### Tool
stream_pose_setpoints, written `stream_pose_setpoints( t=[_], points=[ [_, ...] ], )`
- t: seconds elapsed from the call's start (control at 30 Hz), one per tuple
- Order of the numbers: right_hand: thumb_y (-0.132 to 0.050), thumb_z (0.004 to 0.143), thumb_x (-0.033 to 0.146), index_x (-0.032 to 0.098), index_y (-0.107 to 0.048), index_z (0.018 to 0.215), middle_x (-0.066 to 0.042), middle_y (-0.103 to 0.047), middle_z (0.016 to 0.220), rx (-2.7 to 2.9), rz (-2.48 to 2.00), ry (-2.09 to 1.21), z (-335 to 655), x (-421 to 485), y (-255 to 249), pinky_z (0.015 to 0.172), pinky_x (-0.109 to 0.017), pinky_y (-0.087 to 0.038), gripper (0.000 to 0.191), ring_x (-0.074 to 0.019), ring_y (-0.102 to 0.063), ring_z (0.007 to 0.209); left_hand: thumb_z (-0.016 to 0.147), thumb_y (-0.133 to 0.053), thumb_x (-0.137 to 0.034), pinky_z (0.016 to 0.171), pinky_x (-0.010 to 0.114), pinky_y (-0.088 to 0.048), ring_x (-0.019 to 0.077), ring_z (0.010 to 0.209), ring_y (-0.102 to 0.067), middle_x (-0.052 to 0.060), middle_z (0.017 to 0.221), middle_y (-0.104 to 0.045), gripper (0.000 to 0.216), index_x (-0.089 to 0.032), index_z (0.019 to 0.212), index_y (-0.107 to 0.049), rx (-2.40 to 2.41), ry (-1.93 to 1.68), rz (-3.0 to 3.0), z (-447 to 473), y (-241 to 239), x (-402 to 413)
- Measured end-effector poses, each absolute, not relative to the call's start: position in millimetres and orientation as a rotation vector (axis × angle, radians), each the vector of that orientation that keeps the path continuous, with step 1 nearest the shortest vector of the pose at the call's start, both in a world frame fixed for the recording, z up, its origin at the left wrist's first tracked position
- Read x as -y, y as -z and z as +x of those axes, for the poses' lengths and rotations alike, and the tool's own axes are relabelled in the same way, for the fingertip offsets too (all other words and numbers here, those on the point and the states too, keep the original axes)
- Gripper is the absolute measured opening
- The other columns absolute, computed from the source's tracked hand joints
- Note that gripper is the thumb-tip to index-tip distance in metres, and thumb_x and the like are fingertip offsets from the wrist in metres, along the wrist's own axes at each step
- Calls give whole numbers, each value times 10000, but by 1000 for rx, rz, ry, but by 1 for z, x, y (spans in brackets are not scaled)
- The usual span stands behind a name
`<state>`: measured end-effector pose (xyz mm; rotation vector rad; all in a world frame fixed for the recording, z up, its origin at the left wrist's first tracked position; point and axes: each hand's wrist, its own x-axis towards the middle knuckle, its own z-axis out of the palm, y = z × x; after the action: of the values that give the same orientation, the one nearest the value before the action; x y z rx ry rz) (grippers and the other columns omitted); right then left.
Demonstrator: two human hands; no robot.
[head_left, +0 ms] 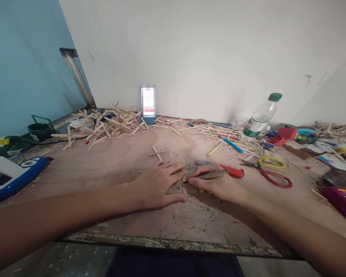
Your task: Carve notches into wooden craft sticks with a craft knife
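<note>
My left hand [161, 184] lies flat on the wooden table with its fingers apart, over a thin wooden strip [182, 186] that shows by the fingertips. In my right hand [212, 181] is a slim, brownish, pen-shaped tool [217, 174], gripped like a pencil, its dark tip down beside the strip. I cannot make out its exact kind. Just behind that hand rests a red-handled utility knife [235, 172], partly covered by the fingers. A small cross of wooden sticks [158, 153] lies beyond my left hand.
Piles of sticks [109, 125] line the back, near a propped phone [148, 100]. A tilted water bottle [258, 120], a blue pen [231, 144] and scissors [272, 172] are on the right. A blue-and-white object [23, 175] stands at left. Green crumbs dot the table's front [132, 227].
</note>
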<state>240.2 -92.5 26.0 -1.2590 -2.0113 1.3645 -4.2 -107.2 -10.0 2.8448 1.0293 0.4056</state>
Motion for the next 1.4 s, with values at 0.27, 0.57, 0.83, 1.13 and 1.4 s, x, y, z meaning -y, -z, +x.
stream_pose_setpoints(
  t=[0.27,0.57,0.83,1.13,1.4],
  points=[
    [-768,830,498,186,-758,786,-7,-655,601,1968,-1265,-1403,242,90,-17,437,-236,-405,315,-115,-498,489,1020,-488,-790,1326,557,-273,351,1599,-393,170,1712,-383,828,-172,1567,-568,-1101,-295,2699,-5,13,107],
    [-786,825,488,186,-719,714,-35,-726,684,1933,-1241,-1426,241,90,-16,482,-223,-446,328,-119,-576,548,1012,-534,-745,1347,546,-230,335,1612,-372,200,1709,-364,824,-149,1581,-548,-1143,-250,2655,-1,8,108],
    [-794,815,524,199,-714,702,-35,-730,665,1927,-1234,-1435,241,92,-21,483,-240,-463,353,-132,-603,545,981,-588,-759,1321,572,-286,353,1612,-366,209,1709,-346,846,-156,1574,-563,-1178,-226,2600,1,3,106],
    [-809,812,573,193,-734,718,-32,-715,647,1901,-1234,-1392,243,90,-19,481,-246,-475,399,-137,-606,538,1002,-579,-732,1340,564,-254,346,1608,-376,211,1696,-382,805,-139,1546,-585,-1117,-295,2650,-1,8,106],
    [-800,827,514,191,-758,716,-38,-735,676,1907,-1228,-1402,241,91,-19,477,-245,-477,344,-130,-592,528,1008,-604,-703,1342,586,-268,347,1608,-376,189,1697,-389,798,-123,1556,-573,-1020,-344,2629,-3,11,102]
  ],
)
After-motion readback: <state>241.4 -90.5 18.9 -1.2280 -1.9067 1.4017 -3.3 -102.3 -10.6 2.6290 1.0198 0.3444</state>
